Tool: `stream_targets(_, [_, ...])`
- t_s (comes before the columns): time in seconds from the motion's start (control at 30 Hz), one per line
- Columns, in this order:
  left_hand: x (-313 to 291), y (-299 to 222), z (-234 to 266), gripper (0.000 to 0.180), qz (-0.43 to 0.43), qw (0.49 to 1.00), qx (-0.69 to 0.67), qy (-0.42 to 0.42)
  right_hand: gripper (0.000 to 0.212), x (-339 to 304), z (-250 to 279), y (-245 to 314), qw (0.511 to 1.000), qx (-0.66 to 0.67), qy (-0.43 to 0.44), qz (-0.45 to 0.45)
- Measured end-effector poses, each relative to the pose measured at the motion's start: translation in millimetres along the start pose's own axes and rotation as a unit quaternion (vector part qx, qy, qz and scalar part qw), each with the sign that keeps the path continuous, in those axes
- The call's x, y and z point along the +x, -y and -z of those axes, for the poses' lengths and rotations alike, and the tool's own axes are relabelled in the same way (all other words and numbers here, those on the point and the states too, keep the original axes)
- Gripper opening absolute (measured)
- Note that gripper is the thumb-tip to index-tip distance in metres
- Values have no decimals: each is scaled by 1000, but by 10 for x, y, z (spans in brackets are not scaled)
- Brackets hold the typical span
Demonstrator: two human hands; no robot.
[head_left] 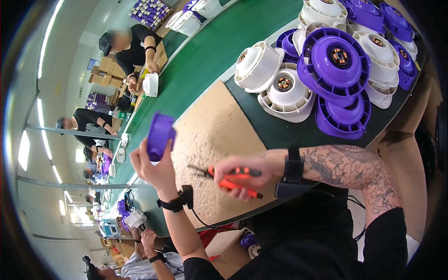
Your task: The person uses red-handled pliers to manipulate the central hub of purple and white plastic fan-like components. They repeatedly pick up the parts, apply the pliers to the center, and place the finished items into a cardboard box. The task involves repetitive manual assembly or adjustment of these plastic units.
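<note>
My left hand (160, 173) is raised over the left edge of the cardboard sheet (219, 126), fingers closed round a purple plastic housing (161, 131). The housing is tilted and slightly blurred. Lower and to the right, my right hand (247, 170) grips a pair of pliers (228, 183) with orange-red and black handles. The dark jaws of the pliers point left, toward my left wrist, and stand apart from the housing. Part of the handles is hidden behind my fingers. Both wrists wear black straps with small boxes.
A pile of white motor housings (285, 91) and purple motor housings (337, 65) with copper coils stands at the upper right. A green conveyor belt (205, 60) runs beyond the cardboard. Across it, a person (133, 51) handles a white housing (150, 85). Other people work further left.
</note>
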State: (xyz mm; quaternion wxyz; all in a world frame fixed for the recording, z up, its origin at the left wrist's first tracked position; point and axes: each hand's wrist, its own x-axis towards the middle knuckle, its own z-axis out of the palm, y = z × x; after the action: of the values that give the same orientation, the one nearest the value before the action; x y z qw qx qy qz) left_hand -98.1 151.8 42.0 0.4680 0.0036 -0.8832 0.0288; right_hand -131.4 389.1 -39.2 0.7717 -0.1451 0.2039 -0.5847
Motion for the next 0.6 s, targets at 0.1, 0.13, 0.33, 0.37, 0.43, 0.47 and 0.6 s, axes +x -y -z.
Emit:
stream_targets(0.1, [28, 450, 96, 44, 102, 994, -33, -5, 38, 34, -250, -88, 950, -293, -44, 98])
stream_targets(0.13, [20, 518, 152, 40, 158, 984, -72, 27, 40, -11, -270, -68, 923, -353, -75, 132])
stream_targets(0.33, [-58, 352, 332, 36, 328, 875, -302, 188, 41, 11, -216, -30, 953, -247, -151, 88])
stream_targets(0.37, [-73, 303, 347, 36, 326, 875, -294, 203, 41, 15, -234, -29, 952, -242, -163, 89])
stream_targets(0.43, [-75, 210, 335, 38, 290, 901, -255, 200, 41, 2, -260, -22, 946, -261, -174, 78])
stream_targets(0.47, [-79, 193, 327, 39, 270, 911, -237, 200, 41, -17, -266, -18, 944, -269, -179, 71])
stream_targets(0.6, [-1, -24, 312, 42, 227, 931, -190, 212, 42, 77, -134, -76, 943, -268, -181, 78])
